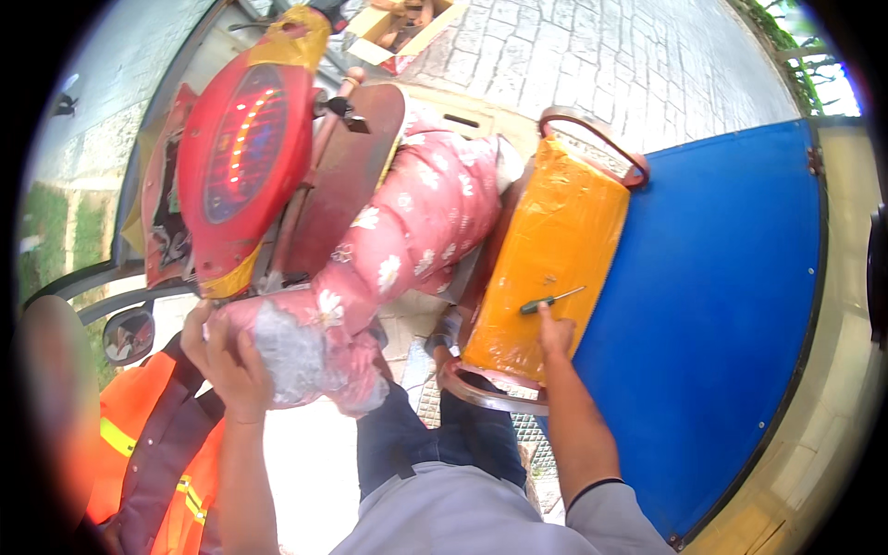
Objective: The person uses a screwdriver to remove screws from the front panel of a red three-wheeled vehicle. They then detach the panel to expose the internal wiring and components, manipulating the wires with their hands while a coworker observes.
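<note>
My right hand [557, 339] lies over a yellow taped seat [555, 240], its fingers closed on the handle end of a screwdriver [536, 305]. The handle is dark green, and the thin metal shaft points to the right. At the left, my left hand [229, 363] is raised with its fingers apart and bent. Its fingertips are by the grey-patched end of a pink floral padded cover [388, 240], just below the red dashboard [199, 176]. Whether those fingertips press on the cover is hard to tell.
Metal rails [499, 400] edge the seat, and a large blue panel [712, 305] stands right of it. A person in an orange vest [129, 416] is close at the left, near a round mirror [129, 335]. Beyond the vehicle, a cardboard box [370, 48] sits on paving.
</note>
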Demonstrator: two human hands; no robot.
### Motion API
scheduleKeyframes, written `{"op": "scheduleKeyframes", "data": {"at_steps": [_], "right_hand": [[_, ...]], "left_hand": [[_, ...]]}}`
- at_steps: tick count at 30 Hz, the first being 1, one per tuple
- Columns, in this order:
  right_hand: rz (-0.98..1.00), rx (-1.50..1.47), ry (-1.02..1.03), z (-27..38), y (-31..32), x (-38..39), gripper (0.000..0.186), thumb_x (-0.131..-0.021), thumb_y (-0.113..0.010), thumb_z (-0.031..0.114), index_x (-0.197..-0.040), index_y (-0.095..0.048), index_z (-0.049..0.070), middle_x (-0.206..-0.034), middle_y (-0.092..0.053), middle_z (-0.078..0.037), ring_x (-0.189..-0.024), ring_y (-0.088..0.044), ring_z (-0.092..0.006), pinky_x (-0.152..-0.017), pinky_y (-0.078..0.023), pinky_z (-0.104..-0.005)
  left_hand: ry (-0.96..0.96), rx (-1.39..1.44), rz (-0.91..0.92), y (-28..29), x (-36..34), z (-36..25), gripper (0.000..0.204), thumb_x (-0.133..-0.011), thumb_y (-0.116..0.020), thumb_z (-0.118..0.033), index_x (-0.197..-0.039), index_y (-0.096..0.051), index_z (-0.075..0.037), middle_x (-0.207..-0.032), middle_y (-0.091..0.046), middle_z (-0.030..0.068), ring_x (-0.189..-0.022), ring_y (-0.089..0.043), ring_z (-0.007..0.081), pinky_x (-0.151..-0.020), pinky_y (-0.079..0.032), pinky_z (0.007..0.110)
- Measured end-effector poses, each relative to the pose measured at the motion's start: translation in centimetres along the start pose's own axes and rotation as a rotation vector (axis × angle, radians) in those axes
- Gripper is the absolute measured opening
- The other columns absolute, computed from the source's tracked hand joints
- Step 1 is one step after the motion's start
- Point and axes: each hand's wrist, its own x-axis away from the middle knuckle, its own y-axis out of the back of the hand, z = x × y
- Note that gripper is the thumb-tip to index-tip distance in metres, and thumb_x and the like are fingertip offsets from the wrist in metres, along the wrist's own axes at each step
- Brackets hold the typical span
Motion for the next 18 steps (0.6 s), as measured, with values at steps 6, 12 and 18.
{"op": "scheduleKeyframes", "data": {"at_steps": [6, 12, 18], "right_hand": [[0.001, -0.018, 0.118, 0.7, 2.0, -0.4, 0.064, -0.09, -0.079, 0.044, -0.112, -0.059, -0.012, -0.101, -0.066, -0.024, -0.081, -0.063, -0.036, -0.079, -0.052, -0.047], [0.138, -0.39, 0.463, 15.2, 3.1, 7.2, 0.049, -0.101, -0.069, 0.03, -0.128, -0.051, -0.006, -0.112, -0.06, -0.016, -0.103, -0.059, -0.0214, -0.091, -0.05, -0.0367], [0.143, -0.418, 1.109, 43.3, 7.9, 17.2, 0.04, -0.102, -0.065, 0.03, -0.124, -0.062, -0.004, -0.116, -0.067, -0.012, -0.106, -0.061, -0.0192, -0.096, -0.049, -0.0336]], "left_hand": [[0.041, 0.133, -0.046, -0.6, 0.5, 1.5, 0.037, -0.091, -0.062, -0.003, -0.127, -0.054, -0.001, -0.142, -0.045, 0.0244, -0.132, -0.046, 0.0439, -0.109, -0.042, 0.053], [0.059, 0.214, -0.14, -0.3, 0.4, 1.6, 0.035, -0.084, -0.075, -0.008, -0.116, -0.061, -0.004, -0.134, -0.055, 0.022, -0.12, -0.054, 0.0413, -0.101, -0.044, 0.053], [0.098, 0.327, -0.124, -0.2, 0.6, 2.3, 0.03, -0.084, -0.076, -0.009, -0.11, -0.064, -0.008, -0.128, -0.056, 0.019, -0.117, -0.055, 0.0396, -0.099, -0.046, 0.05]]}}
